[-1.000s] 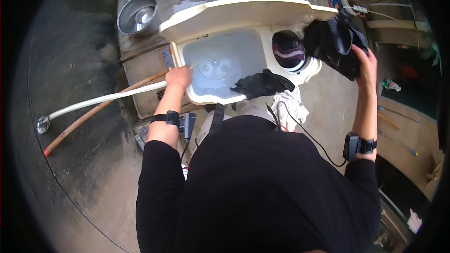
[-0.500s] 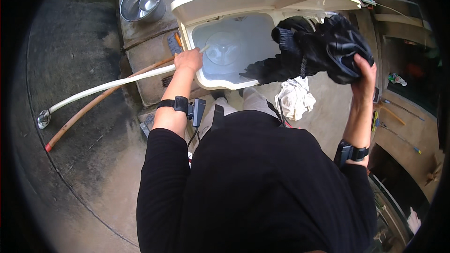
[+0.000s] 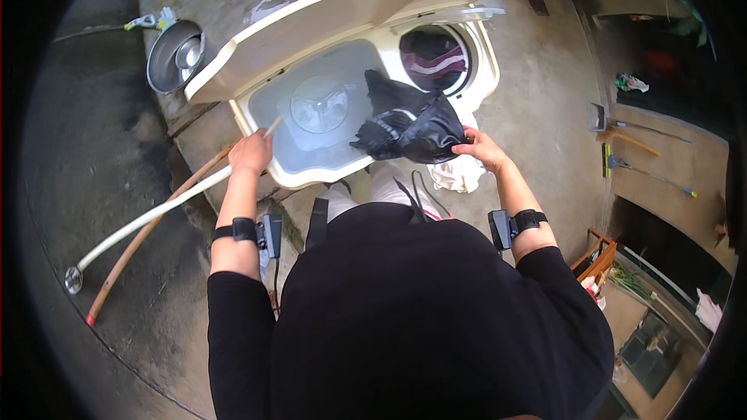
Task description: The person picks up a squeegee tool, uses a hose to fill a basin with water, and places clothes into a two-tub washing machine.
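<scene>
A cream twin-tub washing machine point(image 3: 289, 180) stands before me with its lid raised. My left hand point(image 3: 250, 153) is closed around a white hose point(image 3: 167, 206) at the left edge of the wash tub point(image 3: 268, 136); the hose tip points into the tub. Pinched in my right hand point(image 3: 482, 149) is one end of a shiny black garment point(image 3: 424, 131), probably a jacket. Its other end hangs over the front right of the wash tub and the middle divider. Dark and purple-striped clothes point(image 3: 428, 70) lie inside the round spin tub to the right.
White cloth point(image 3: 459, 174) lies on the floor beneath the garment. A wooden pole point(image 3: 144, 237) runs along below the hose. At the upper left is a metal basin point(image 3: 159, 58) holding a smaller bowl. Brooms and a squeegee point(image 3: 650, 173) lie at the right.
My right hand has brought the black garment left and lower, toward the wash tub, uncovering the spin tub. The view has shifted; my left hand still grips the hose.
</scene>
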`<state>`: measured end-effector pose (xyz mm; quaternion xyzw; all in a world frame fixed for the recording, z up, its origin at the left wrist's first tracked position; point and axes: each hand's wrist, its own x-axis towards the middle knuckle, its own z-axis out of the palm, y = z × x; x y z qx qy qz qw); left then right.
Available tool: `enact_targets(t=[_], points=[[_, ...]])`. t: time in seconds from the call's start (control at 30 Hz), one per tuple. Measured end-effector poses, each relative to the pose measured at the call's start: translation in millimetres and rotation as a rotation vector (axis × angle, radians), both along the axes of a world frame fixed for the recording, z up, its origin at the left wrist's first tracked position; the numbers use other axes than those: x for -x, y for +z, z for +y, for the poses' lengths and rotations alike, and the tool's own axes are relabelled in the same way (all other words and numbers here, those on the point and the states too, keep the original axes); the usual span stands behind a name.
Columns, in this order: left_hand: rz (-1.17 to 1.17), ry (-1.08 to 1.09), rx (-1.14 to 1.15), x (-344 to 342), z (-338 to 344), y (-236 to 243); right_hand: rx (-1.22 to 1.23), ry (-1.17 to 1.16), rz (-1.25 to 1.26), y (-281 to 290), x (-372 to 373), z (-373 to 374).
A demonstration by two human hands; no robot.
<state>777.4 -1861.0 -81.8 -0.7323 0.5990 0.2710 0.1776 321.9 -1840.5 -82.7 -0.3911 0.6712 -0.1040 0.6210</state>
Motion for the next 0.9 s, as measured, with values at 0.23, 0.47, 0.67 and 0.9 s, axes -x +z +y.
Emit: enact_targets(t=[0.23, 0.47, 0.67, 0.9], points=[[-0.033, -0.042, 0.001, 3.1, -4.2, -0.7, 0.464, -0.033, 0.438, -8.3, 38.1, -76.1], [-0.085, 0.044, -0.058, 6.9, -6.2, 0.8, 0.526, 0.802, 0.776, -76.0, -30.4, -147.2], [-0.109, 0.045, -0.076, 12.2, -11.0, 4.9, 0.508, 0.814, 1.043, -82.2, -27.2, -154.4], [-0.057, 0.018, -0.026, 7.2, -7.6, 1.0, 0.786, 0.268, 0.709, 3.9, 11.5, -138.5]])
